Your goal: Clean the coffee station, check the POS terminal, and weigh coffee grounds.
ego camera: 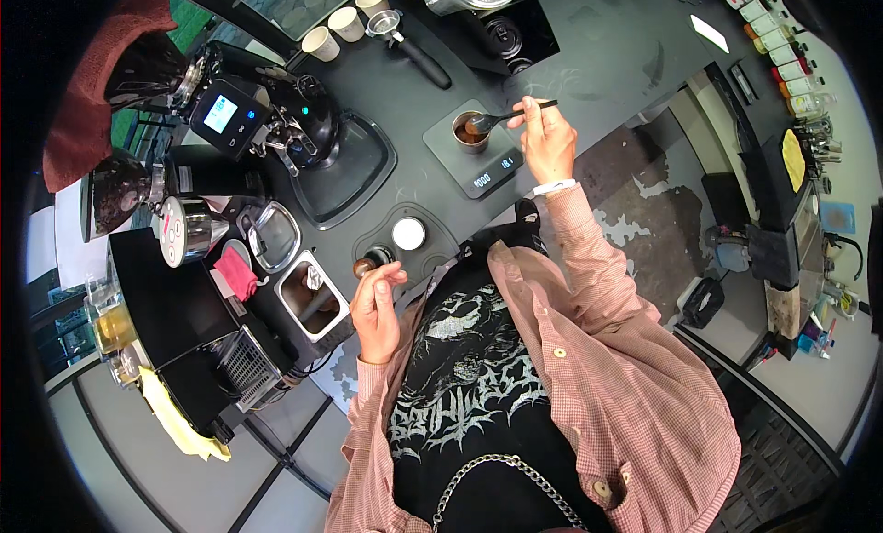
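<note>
My right hand (547, 140) holds a small black spoon (507, 116) by its handle, and the spoon's bowl is over a metal dosing cup (472, 144) with brown ground coffee in it. The cup stands on a grey digital scale (455, 162) whose display is lit. My left hand (376, 312) is raised near the counter's edge, fingers loosely curled, with nothing seen in it. Just beyond its fingertips a wooden-handled tamper (372, 258) lies on a dark mat (431, 222), beside a round white-topped tool (408, 233).
A coffee grinder (234, 116) with a black tray (352, 202) stands at the left. A portafilter (421, 60) and several paper cups (346, 24) are at the far side. A steel container (338, 329) sits left of my left hand. Small bottles (786, 53) line the right.
</note>
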The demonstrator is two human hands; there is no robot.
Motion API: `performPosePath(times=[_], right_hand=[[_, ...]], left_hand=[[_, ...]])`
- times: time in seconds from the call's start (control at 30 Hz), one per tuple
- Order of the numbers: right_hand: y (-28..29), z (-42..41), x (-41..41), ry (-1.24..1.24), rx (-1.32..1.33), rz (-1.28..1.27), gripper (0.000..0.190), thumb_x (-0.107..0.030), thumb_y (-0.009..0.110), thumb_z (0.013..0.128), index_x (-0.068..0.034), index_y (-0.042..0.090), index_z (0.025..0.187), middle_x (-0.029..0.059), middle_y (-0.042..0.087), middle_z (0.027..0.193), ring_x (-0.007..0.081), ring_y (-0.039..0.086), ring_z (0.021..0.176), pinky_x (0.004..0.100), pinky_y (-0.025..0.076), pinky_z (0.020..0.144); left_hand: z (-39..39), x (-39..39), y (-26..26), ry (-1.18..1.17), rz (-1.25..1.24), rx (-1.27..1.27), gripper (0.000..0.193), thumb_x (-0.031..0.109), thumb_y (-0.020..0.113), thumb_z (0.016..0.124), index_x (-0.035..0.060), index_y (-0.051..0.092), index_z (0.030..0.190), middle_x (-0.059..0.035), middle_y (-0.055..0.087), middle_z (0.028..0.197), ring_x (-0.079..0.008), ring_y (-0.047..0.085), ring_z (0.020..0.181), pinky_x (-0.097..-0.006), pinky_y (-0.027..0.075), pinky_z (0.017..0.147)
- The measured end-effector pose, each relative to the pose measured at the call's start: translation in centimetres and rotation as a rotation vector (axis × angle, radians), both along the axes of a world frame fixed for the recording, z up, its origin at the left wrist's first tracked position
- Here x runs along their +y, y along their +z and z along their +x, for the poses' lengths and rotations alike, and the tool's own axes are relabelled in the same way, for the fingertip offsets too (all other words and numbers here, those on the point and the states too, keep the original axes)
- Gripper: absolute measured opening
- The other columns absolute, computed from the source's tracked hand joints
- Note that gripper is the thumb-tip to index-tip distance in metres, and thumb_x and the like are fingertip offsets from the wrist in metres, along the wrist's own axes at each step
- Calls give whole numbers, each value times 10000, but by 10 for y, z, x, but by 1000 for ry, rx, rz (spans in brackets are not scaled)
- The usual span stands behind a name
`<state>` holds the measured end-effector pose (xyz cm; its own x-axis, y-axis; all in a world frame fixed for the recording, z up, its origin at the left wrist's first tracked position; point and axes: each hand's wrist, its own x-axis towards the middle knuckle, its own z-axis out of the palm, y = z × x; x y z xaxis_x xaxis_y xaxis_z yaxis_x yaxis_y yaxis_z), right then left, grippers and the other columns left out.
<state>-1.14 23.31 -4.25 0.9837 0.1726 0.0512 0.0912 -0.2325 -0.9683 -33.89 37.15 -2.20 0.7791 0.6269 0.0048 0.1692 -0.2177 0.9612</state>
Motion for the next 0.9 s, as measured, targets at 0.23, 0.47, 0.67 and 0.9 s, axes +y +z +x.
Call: performPosePath(times=[0.23, 0.47, 0.67, 0.9], right_hand=[[21, 3, 6, 0, 23, 67, 328, -300, 595, 1115, -19, 729, 1013, 47, 768, 774, 63, 581, 520, 265, 467, 504], [61, 28, 35, 69, -64, 195, 377, -312, 596, 1114, 19, 723, 984, 69, 775, 792, 61, 569, 512, 257, 453, 497], [89, 50, 110, 96, -33, 239, 384, -322, 576, 1123, 8, 734, 1005, 76, 780, 790, 67, 582, 508, 265, 451, 478], [81, 102, 226, 149, -116, 327, 387, -323, 585, 1118, 8, 730, 979, 81, 792, 779, 84, 604, 497, 287, 467, 486]], left_hand=[[0, 3, -1, 6, -11, -15, 340, 218, 503, 1155, -39, 708, 1244, -116, 732, 1044, -192, 710, 983, -334, 566, 911], [0, 7, -8, 20, -19, -65, 317, 186, 505, 1148, -40, 711, 1234, -113, 726, 1019, -188, 704, 973, -334, 567, 909], [-4, 11, -6, 91, -25, -93, 281, 136, 513, 1133, -36, 721, 1211, -110, 725, 1006, -185, 701, 945, -322, 560, 866], [-28, 16, -7, 242, -6, -73, 298, 159, 509, 1136, -29, 723, 1223, -124, 732, 1010, -205, 722, 940, -332, 571, 863]])
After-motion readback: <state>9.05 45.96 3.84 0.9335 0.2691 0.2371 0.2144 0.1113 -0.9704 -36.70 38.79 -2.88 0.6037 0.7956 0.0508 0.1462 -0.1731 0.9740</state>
